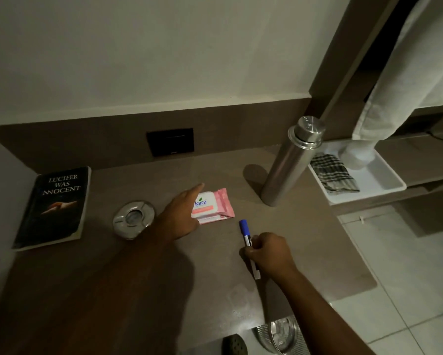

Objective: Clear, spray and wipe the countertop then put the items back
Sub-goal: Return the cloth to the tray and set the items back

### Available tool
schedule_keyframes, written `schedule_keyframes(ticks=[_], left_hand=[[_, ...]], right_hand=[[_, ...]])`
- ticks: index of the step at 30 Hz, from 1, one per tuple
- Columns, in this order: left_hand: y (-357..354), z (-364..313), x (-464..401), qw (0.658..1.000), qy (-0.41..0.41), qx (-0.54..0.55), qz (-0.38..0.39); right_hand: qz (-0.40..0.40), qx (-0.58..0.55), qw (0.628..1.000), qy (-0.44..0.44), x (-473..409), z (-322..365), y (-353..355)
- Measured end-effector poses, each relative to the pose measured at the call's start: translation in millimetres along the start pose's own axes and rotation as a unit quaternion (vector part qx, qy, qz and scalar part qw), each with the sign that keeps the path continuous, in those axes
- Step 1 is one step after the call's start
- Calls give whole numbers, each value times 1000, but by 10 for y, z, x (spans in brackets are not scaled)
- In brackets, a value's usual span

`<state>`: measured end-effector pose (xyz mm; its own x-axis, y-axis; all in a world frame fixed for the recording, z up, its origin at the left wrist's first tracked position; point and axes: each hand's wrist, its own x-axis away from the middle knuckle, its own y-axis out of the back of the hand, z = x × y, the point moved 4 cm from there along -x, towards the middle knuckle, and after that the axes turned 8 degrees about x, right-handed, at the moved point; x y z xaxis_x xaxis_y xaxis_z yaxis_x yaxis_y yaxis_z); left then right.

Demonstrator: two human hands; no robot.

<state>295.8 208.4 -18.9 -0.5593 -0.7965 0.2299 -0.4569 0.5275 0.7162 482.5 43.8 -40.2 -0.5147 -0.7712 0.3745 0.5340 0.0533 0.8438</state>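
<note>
On the brown countertop (138, 290) lie a black book (54, 208) at the left, a round metal ashtray (133, 218), a pink pack of wipes (215, 206) in the middle and a tall steel bottle (289, 162) standing at the right. My left hand (180, 213) rests against the left side of the wipes pack with its fingers spread; its grip on the pack is not clear. My right hand (269, 254) is closed around a blue-capped marker (246, 234), whose cap points away from me, just above the counter.
A white tray (384, 180) with a checked cloth (333, 175) sits on a lower shelf to the right, under hanging white fabric. A black socket plate (170, 142) is set in the back wall. Metal dishes (279, 334) lie on the tiled floor near the counter's edge.
</note>
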Motion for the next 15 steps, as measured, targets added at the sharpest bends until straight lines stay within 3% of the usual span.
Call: schedule_keyframes(ticks=[5, 8, 12, 15], left_hand=[[106, 94, 93, 999, -33, -10, -20], [436, 391, 312, 989, -6, 63, -137], [1031, 1133, 835, 927, 184, 145, -293], [1378, 1481, 1182, 898, 226, 142, -350]], right_hand=[[-44, -75, 996, -38, 98, 103, 210], [-98, -196, 975, -23, 166, 483, 409], [-32, -230, 966, 116, 260, 1692, 124], [61, -172, 964, 195, 369, 2731, -510]])
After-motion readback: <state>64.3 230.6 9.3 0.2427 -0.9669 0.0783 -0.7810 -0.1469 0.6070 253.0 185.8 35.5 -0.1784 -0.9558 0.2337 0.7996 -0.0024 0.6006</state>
